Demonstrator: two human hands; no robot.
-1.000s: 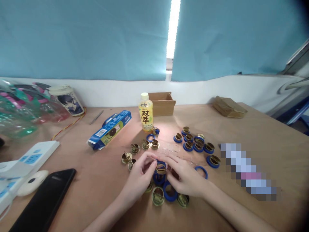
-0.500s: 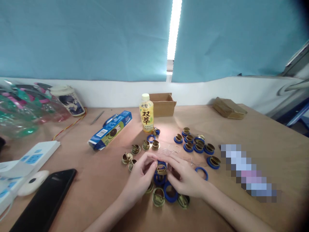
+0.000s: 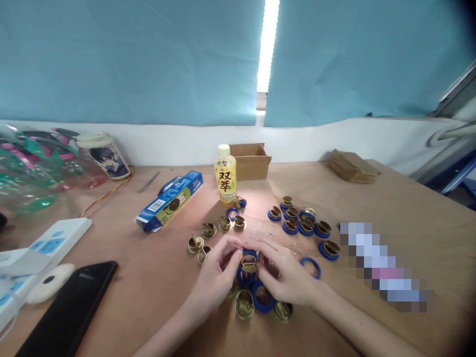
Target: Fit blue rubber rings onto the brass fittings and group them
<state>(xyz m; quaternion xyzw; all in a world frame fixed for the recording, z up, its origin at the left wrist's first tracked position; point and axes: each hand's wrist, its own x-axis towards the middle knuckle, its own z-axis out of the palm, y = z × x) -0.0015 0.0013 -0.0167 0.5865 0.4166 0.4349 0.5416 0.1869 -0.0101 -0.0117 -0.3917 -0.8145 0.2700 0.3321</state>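
Gold-coloured, 1 clasp (image 3: pixel 249 267) sits between 2 hands (image 3: pixel 220 267) (image 3: pixel 285 271), near 8 blue-ringed pieces (image 3: pixel 305 227).

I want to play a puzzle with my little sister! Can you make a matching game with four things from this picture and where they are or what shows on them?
1. Yellow plastic drink bottle with a pale cap
2. Flat black rectangular phone
3. Long blue-and-green cardboard carton
4. Round brass-coloured metal piece

A. Between the left hand and right hand
B. Barcode showing
C. In front of the open brown cardboard box
D. Picture's lower left corner

Pairs: 1-C, 2-D, 3-B, 4-A
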